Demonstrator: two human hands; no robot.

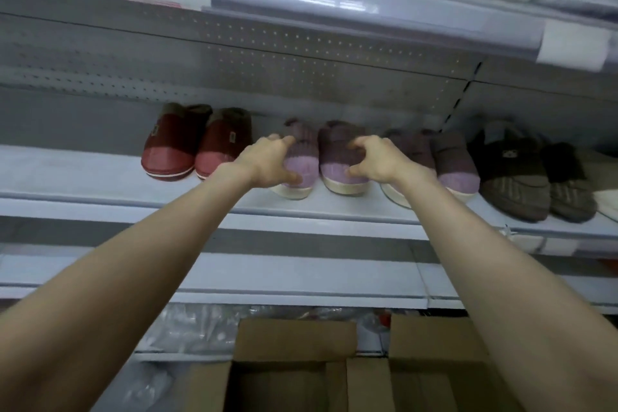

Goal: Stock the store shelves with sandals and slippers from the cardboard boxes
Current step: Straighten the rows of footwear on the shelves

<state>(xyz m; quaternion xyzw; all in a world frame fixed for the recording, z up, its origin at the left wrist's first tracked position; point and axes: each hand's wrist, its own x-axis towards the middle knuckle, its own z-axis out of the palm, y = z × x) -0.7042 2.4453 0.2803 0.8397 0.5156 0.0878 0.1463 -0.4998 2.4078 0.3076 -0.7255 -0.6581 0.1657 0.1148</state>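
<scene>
Purple slippers [336,150] are sitting on the shelf [100,174] above dark, open cardboard boxes [294,341], lengthwise front-to-back, toes pointing at me; my left hand [269,160] and right hand [376,162] are each gripping one.

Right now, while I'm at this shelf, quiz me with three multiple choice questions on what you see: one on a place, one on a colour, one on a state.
1. Where are the cardboard boxes?
A on the top shelf; B below the shelves; C in the hands.
2. The leftmost pair on the middle shelf is:
A green; B cream; C red.
3. The left hand and right hand are:
A each gripping one of the purple slippers; B both empty; C both flat on the shelf.

Answers: B, the boxes sit lowest in view, under every shelf edge; C, its uppers are red; A, fingers and thumb curl round one slipper each.
</scene>
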